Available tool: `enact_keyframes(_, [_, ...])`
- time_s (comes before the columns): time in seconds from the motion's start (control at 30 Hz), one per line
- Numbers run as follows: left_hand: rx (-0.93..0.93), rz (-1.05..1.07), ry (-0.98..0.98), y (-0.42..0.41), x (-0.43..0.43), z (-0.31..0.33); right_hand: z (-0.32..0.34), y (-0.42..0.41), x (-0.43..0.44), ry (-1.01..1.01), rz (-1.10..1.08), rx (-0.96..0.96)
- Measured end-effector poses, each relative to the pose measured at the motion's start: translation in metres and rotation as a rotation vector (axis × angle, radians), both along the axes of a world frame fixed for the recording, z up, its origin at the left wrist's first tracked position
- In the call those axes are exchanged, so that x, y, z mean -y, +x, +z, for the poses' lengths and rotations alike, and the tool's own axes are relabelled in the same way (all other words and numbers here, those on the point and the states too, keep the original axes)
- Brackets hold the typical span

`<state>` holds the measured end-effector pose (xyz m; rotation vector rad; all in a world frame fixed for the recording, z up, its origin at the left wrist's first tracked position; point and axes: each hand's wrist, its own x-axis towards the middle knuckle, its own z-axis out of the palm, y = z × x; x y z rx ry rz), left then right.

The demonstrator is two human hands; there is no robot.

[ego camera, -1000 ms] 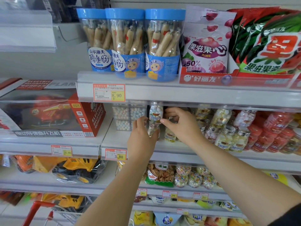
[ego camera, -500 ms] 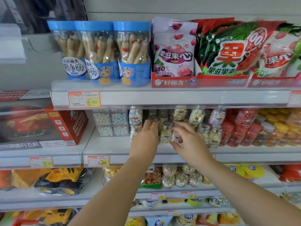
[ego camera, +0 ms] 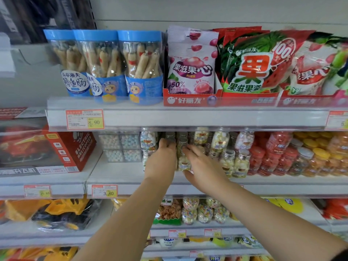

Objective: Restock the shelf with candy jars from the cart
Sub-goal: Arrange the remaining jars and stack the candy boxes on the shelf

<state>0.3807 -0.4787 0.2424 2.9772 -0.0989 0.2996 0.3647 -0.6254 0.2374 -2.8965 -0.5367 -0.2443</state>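
risk: topple | right grip [ego camera: 203, 166] pinches candy jar [ego camera: 183, 163] at shelf [ego camera: 122, 172] front; left grip [ego camera: 162, 162] curled among neighbours, hold unclear | cause: nudging tight stacked jars [ego camera: 219, 142]

My candy jars [ego camera: 240, 166]: clear, silver caps, pale yellow sweets
Tall tubs [ego camera: 140, 66]: blue lids (labels too)

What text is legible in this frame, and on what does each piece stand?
"8.90": upper price tag
"3.80": lower price tag
"50%", "果滋果心": purple gummy bag
"好丽友": red display tray
"100": watermelon bag
"ELECTRIC HELICOPTER": red toy box
Labels on candy jars, other tags: too blurred.
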Motion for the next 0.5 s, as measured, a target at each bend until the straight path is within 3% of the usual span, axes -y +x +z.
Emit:
enact_keyframes(0.37, [0.067, -0.005, -0.06, -0.003, 0.002, -0.003, 0.001, -0.006, -0.003, 0.09, 0.028, -0.033])
enact_keyframes(0.5, [0.219, -0.139, -0.293, -0.002, 0.013, 0.016, 0.015, -0.024, 0.019, 0.361, 0.035, 0.051])
